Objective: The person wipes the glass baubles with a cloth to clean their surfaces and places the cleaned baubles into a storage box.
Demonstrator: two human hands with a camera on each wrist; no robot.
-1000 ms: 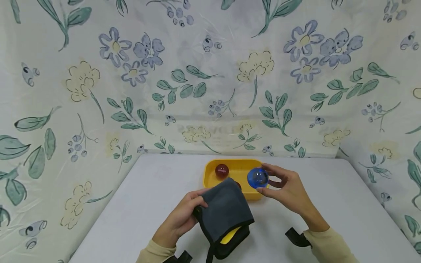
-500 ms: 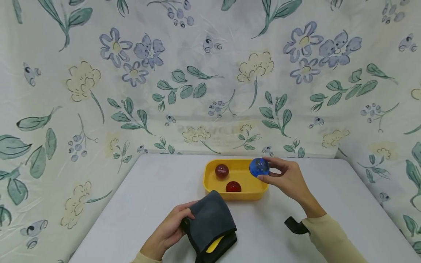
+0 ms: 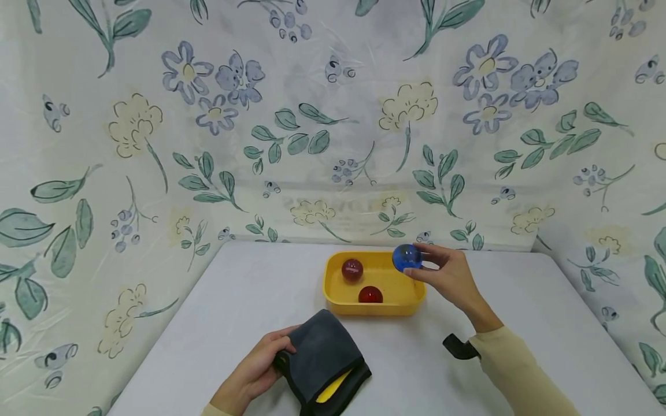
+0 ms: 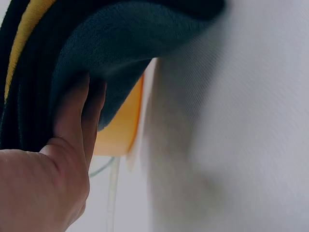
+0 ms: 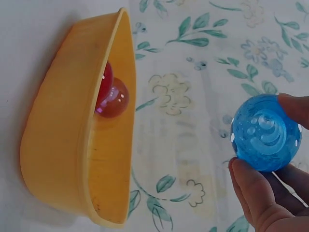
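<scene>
Between the thumb and fingers of my right hand (image 3: 446, 277) is a clear blue ball (image 3: 407, 258), held up over the right end of a yellow tray (image 3: 376, 311). The right wrist view shows the blue ball (image 5: 265, 133) apart from the tray wall (image 5: 58, 121). Two dark red balls lie in the tray, one at the back left (image 3: 352, 270), the other near the front (image 3: 370, 294). My left hand (image 3: 258, 365) grips a folded dark grey cloth (image 3: 325, 355) with black edging, in front of the tray. A yellow layer (image 3: 333, 388) peeks out from its fold.
The tray stands on a white table (image 3: 260, 277) near its back edge. Behind and at both sides hangs a flower-patterned sheet (image 3: 333, 144). A black strap (image 3: 460, 346) juts from the right sleeve.
My left hand has drawn the cloth toward the lower left, uncovering the front red ball and the tray's front. My right hand has raised the blue ball from within the tray's outline.
</scene>
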